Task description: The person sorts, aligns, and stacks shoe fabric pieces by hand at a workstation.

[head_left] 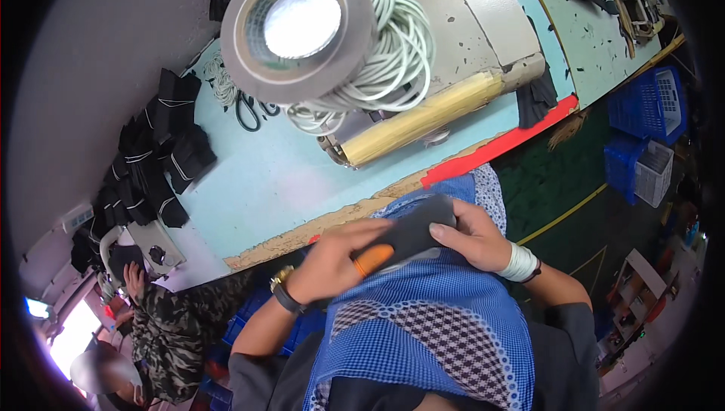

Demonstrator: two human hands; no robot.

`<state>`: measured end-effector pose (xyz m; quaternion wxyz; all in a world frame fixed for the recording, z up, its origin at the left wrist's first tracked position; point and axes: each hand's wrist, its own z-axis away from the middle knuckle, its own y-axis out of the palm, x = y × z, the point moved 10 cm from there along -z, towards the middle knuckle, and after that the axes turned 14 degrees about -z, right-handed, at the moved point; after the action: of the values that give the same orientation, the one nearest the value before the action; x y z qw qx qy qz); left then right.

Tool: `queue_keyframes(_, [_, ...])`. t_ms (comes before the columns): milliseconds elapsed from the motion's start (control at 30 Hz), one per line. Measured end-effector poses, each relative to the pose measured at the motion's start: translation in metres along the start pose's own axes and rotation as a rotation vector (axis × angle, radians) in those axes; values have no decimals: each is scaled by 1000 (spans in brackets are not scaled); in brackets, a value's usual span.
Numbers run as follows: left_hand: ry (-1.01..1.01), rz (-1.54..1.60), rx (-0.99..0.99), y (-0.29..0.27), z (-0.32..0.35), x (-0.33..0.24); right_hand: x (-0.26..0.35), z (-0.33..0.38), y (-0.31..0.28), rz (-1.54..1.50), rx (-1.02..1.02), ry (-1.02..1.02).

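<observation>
Right at the centre, a flat, dark grey fabric piece (pixel 414 233) is held slantwise above the lap, between both hands. At its three o'clock end the right hand (pixel 479 239) grips it, thumb pressed on top and fingers behind; a white wrap (pixel 521 262) circles that wrist. Toward eight o'clock the left hand (pixel 332 260), blurred, is closed about a rounded, bright orange handle (pixel 373 260) lying against the fabric; whether its fingers pinch the fabric too, I cannot tell. A dark-strapped watch (pixel 287 298) sits on the left wrist. At six o'clock spreads a blue checked apron (pixel 430 335) with dark diamond patterning.

Beyond, at twelve, a beige machine (pixel 445 30) with a long yellow covering (pixel 423 120) along its near edge stands on a pale blue worktable (pixel 249 162). At eleven, a large grey-brown tape roll (pixel 302 92) hangs close to the camera, before looped white cord (pixel 408 41). Between one and two, a bright red strip (pixel 513 139) lines the table edge; at two stand blue plastic crates (pixel 634 105). Between nine and ten lie black bundles (pixel 170 154) tied with white. At eight, a co-worker in camouflage clothing (pixel 170 335) reaches toward a pale machine (pixel 162 249).
</observation>
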<state>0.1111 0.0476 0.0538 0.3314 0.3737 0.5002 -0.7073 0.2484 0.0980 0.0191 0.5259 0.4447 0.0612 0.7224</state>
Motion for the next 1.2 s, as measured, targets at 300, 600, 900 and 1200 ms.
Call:
queue_keyframes(300, [-494,311,182,-66,-29,123,116,-63,-15,832,-94,-506])
queue_keyframes(600, [-158,304,133,-68,-63,125,158,-89,6,1151,-45,-829])
queue_keyframes(900, [-197,236,159,-61,-87,133,234,1,4,1586,-461,-1257])
queue_keyframes(1200, [-288,250,78,-79,-49,133,160,-91,6,1246,71,-761])
